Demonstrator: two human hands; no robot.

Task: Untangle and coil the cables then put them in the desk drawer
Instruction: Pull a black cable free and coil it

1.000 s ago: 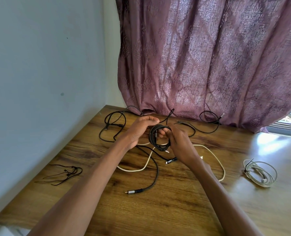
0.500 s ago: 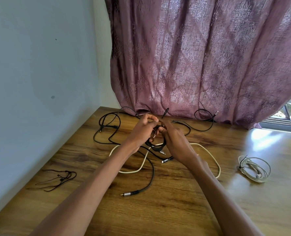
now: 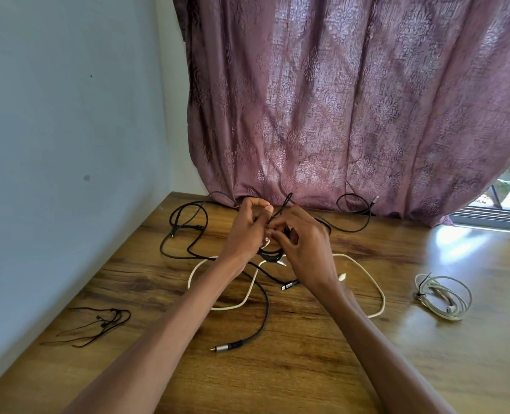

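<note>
My left hand (image 3: 247, 231) and my right hand (image 3: 304, 246) meet above the middle of the wooden desk (image 3: 307, 369), both gripping a small black cable coil (image 3: 273, 254) between them. A thin black end sticks up from the fingers toward the curtain. Under the hands lie a loose cream cable (image 3: 367, 279) and a thick black cable with a metal plug (image 3: 241, 343). More black cable (image 3: 185, 231) sprawls at the back left. A tied white coil (image 3: 443, 297) rests at the right.
A thin black earphone cord (image 3: 98, 324) lies near the left wall. Another black cable loop (image 3: 355, 216) sits at the foot of the purple curtain (image 3: 352, 100). A window sill shows at the far right. No drawer is in view.
The coil between my hands has been squeezed smaller and is now mostly hidden by my fingers. Both hands have closed tighter around it. My head has turned slightly left.
</note>
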